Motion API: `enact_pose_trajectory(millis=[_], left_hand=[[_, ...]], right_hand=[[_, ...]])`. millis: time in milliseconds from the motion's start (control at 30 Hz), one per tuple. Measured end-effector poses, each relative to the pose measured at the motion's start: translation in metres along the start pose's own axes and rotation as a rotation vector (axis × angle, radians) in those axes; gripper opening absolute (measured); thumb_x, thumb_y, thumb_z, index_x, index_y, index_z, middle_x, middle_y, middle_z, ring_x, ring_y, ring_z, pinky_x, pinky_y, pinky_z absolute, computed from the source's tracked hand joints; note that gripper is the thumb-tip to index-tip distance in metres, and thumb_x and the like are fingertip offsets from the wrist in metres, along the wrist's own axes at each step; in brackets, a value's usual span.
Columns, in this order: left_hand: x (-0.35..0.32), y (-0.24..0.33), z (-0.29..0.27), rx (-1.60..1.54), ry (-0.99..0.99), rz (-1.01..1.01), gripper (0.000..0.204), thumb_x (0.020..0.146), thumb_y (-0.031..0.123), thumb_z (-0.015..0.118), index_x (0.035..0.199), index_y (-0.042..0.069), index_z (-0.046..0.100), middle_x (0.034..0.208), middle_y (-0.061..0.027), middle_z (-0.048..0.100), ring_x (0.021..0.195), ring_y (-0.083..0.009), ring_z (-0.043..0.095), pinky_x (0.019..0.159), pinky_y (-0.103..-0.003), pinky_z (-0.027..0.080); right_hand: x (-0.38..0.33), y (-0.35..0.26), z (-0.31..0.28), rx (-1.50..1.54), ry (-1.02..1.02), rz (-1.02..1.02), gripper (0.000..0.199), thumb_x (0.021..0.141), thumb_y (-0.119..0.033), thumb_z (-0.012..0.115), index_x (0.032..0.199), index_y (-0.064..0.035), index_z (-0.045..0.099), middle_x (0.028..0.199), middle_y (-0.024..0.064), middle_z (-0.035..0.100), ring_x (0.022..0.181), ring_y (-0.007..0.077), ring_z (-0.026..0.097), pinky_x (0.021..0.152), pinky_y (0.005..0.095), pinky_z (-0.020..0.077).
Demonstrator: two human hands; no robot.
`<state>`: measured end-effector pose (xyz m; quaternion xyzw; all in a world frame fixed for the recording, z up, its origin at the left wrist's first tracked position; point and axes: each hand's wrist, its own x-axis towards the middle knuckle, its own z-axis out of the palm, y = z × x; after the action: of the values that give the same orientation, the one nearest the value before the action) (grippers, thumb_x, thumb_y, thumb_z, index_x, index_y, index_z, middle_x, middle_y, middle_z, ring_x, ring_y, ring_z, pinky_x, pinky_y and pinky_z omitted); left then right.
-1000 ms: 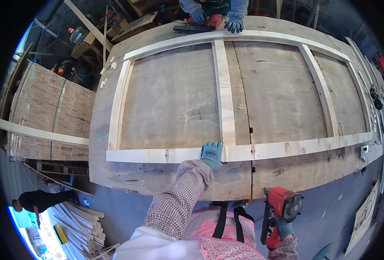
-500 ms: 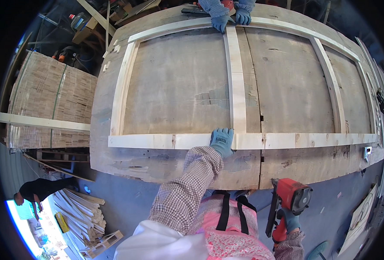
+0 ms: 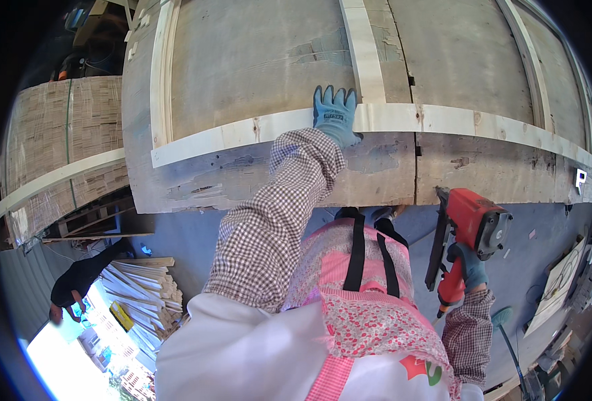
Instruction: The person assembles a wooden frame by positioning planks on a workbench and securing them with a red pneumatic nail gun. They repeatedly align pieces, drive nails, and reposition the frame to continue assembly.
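Observation:
A pale wooden frame's near rail (image 3: 449,122) runs across the worktable (image 3: 369,177). My left hand (image 3: 336,119), in a blue glove, lies over that rail with its fingers stretched out and apart. Just right of it, a crosspiece (image 3: 364,53) meets the rail. Off the table's front edge, my gloved right hand (image 3: 472,269) is closed round the handle of a red and black nail gun (image 3: 473,217). The gun's nose points toward the table and is apart from the frame.
Wrapped, strapped wood blocks (image 3: 42,130) are stacked at the left, with a long batten (image 3: 62,179) across them. A person in dark clothes (image 3: 82,277) stands by a pile of boards (image 3: 139,287) at lower left. A small white device (image 3: 580,179) sits at the table's right end.
The view has tipped down, so the frame sits higher and the co-worker's hands at the far rail are out of view. My left fingers have spread. The nail gun appears higher and farther right.

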<state>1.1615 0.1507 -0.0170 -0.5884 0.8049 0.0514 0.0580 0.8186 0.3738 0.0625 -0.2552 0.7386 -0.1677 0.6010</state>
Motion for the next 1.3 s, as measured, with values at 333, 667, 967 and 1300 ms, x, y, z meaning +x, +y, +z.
enact_pose_trajectory(millis=[333, 667, 967, 1300], left_hand=[[0.002, -0.019, -0.003, -0.052, -0.269, -0.043, 0.074, 0.06, 0.049, 0.068, 0.118, 0.01, 0.043, 0.112, -0.0109, 0.05, 0.109, -0.0245, 0.046, 0.1, -0.041, 0.024], [0.015, -0.007, -0.002, -0.078, -0.287, -0.036, 0.071, 0.065, 0.045, 0.067, 0.121, 0.011, 0.041, 0.116, -0.0086, 0.048, 0.113, -0.022, 0.043, 0.102, -0.04, 0.021], [0.006, -0.011, -0.007, -0.111, -0.282, -0.058, 0.069, 0.065, 0.043, 0.067, 0.121, 0.011, 0.042, 0.115, -0.0084, 0.049, 0.113, -0.0219, 0.043, 0.102, -0.04, 0.021], [-0.003, -0.009, -0.004, -0.135, 0.009, -0.035, 0.101, 0.05, 0.068, 0.066, 0.126, 0.006, 0.038, 0.121, -0.0107, 0.041, 0.117, -0.0253, 0.034, 0.105, -0.049, 0.008]], right_hand=[[-0.022, -0.076, 0.012, -0.453, -0.151, -0.556, 0.02, 0.08, -0.017, 0.051, 0.073, 0.002, 0.055, 0.064, 0.0064, 0.053, 0.061, 0.0165, 0.055, 0.059, 0.028, 0.0461], [0.056, -0.257, 0.1, -0.083, -0.003, -0.214, 0.02, 0.073, -0.019, 0.061, 0.078, 0.0006, 0.057, 0.064, 0.0063, 0.056, 0.054, 0.0156, 0.055, 0.05, 0.0279, 0.0452], [0.078, -0.275, 0.117, -0.161, -0.057, -0.121, 0.028, 0.066, -0.018, 0.062, 0.082, 0.0048, 0.055, 0.065, 0.0098, 0.056, 0.053, 0.0165, 0.055, 0.047, 0.0288, 0.0468], [0.096, -0.261, 0.11, -0.249, -0.144, -0.253, 0.033, 0.067, -0.022, 0.061, 0.085, 0.006, 0.059, 0.071, 0.0093, 0.06, 0.058, 0.0149, 0.057, 0.053, 0.0275, 0.0474]])
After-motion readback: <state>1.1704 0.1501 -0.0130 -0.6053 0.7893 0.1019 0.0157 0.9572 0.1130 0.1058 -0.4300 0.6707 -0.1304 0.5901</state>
